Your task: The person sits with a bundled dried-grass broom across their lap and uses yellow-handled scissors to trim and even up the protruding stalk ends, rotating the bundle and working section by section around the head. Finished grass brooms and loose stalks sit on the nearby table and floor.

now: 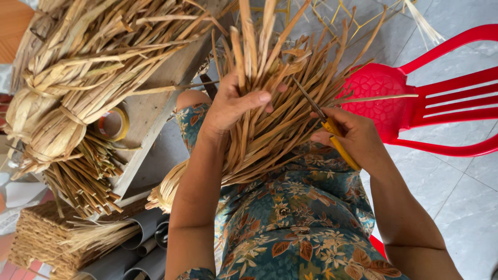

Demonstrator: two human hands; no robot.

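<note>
**Dried reeds being trimmed over the lap**

While the head camera is looking straight down, the left hand (231, 106) is clenching around the middle of a fanned bundle of tan dried reed strips (290, 98), with the fingers wrapping over the stalks and the thumb lying across the front. The bundle is resting on the person's lap, over a teal dress with a brown and cream leaf print (290, 218), and its bound lower end is poking out to the left of the left forearm, while the loose tips are spreading upward and to the right. The right hand (353, 137) is gripping a pair of yellow-handled scissors with thin metal blades (327, 124); the fingers are curling through the handles and the blades are pointing up and left into the reed tips. Whether the blades are parted or closed cannot be told.

Just beyond the bundle, a red plastic chair with a slatted back (415, 98) is standing on a pale grey tiled floor (461, 197). To the left, a worn wooden table (155, 103) is carrying several tied sheaves of broad dried leaves (78, 67) and a roll of clear adhesive tape (111, 124) lying flat beside them. Below the table edge, a woven straw basket (39, 241) is sitting near some grey plastic pipes (145, 249), with a loose tuft of fine pale fibres lying across them.
</note>
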